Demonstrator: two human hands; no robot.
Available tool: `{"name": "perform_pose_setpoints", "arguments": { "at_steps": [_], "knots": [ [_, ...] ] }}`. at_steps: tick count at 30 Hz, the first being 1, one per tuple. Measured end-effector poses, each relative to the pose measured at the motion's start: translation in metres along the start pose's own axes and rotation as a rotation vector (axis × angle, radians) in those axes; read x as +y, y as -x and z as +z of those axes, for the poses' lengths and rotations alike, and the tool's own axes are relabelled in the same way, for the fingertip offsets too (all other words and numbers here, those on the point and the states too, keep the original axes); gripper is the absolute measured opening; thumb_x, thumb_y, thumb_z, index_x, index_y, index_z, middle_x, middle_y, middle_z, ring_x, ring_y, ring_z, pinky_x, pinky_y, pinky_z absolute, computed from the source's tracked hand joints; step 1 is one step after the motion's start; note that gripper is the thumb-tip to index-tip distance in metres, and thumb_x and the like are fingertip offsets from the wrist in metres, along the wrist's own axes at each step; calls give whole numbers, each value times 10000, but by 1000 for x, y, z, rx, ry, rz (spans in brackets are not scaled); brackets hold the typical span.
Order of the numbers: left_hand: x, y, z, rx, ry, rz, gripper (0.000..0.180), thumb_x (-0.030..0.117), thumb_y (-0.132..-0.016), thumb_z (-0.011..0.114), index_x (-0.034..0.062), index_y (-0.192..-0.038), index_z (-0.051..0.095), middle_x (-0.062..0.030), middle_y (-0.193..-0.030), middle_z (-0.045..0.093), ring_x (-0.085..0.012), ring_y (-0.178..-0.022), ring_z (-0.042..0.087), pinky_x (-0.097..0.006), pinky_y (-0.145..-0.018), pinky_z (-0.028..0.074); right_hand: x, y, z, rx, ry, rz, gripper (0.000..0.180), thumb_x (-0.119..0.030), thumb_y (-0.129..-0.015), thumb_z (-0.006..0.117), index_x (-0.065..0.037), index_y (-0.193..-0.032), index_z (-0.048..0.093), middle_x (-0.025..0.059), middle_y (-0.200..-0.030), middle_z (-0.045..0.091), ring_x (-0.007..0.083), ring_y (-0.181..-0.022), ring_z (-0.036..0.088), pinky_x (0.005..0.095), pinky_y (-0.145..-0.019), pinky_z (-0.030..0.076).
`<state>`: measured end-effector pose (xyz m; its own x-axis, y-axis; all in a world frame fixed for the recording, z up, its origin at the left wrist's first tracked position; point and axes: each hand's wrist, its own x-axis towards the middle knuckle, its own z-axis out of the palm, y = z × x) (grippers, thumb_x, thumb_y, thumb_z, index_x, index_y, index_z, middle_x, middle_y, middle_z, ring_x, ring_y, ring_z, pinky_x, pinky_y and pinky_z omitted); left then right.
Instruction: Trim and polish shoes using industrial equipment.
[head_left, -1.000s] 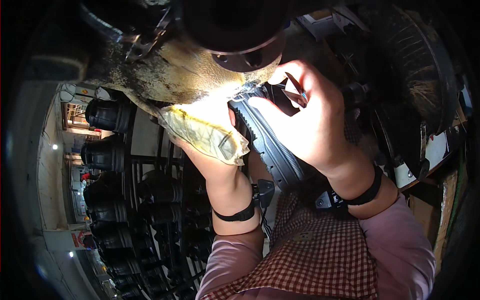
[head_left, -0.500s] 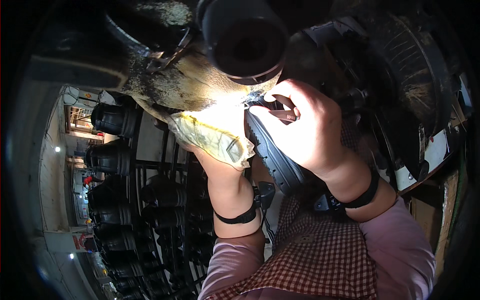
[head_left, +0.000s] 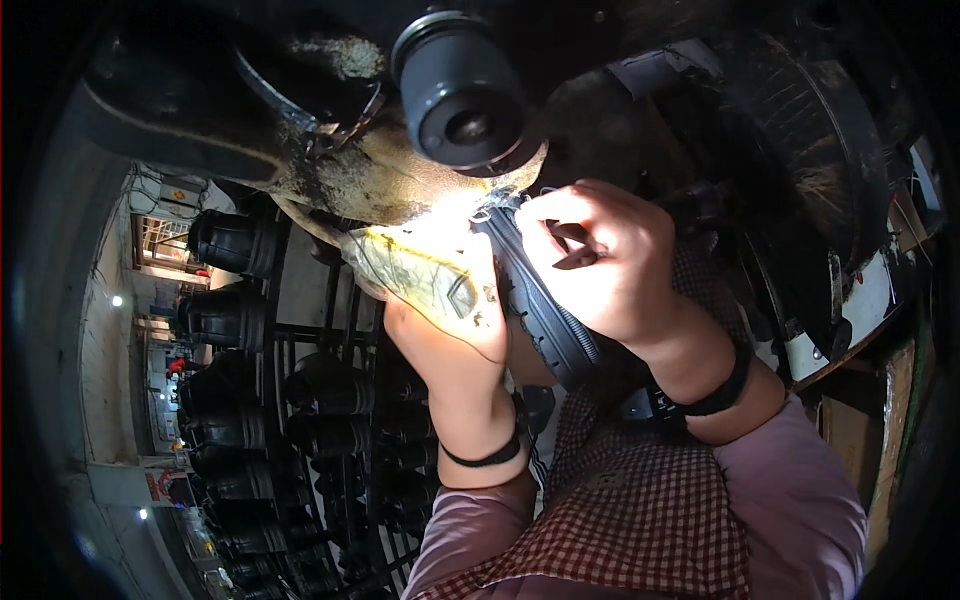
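Observation:
A black shoe with a ridged rubber sole (head_left: 535, 305) stands tilted on edge between my hands, below the worn metal arm of a machine (head_left: 400, 170). My left hand (head_left: 455, 335) grips the shoe from the left; bright glare and a yellowed clear plastic flap (head_left: 425, 275) hide most of its fingers. At the sole's upper end, my right hand (head_left: 615, 265) is closed, thumb and fingertips pressed together by some loose dark threads (head_left: 500, 200). A small dark pointed tool (head_left: 572, 248) shows within its curled fingers; its exact kind is unclear.
A grey cylindrical machine part (head_left: 460, 105) hangs just above my hands. Racks of black boots (head_left: 225, 400) stand at the left. On the right are a dark round machine guard (head_left: 815, 170) and a white-topped table edge (head_left: 850, 325). A checked apron (head_left: 620, 500) covers my lap.
My left hand has turned and moved up against the sole, showing more of its back. My right hand has shifted slightly, and the dark tool in it shows more. The whole view has shifted a little.

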<state>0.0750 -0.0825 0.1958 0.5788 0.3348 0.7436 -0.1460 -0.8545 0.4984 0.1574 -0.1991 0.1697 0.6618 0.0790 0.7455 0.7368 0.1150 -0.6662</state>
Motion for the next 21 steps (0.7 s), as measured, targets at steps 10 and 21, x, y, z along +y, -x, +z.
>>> {"name": "perform_pose_setpoints", "arguments": {
  "at_steps": [10,21],
  "knots": [
    [51,32,-14,-287,-209,322,458,-96,-730,469,-98,-1171,592,-231,-1138,621,-382,-1074,603,-447,-963,445,-22,16,-64,-522,-192,187,107,-56,-651,705,-38,-726,632,105,-662,599,256,-583,617,323,-529,474],
    [66,38,-25,-408,187,400,401,-40,-715,635,-105,-1110,620,-228,-1161,623,-384,-1110,586,-450,-947,457,-33,-4,-114,-1016,-686,274,140,-15,-651,719,-36,-783,679,75,-723,659,212,-658,657,304,-578,503]
  ]
}}
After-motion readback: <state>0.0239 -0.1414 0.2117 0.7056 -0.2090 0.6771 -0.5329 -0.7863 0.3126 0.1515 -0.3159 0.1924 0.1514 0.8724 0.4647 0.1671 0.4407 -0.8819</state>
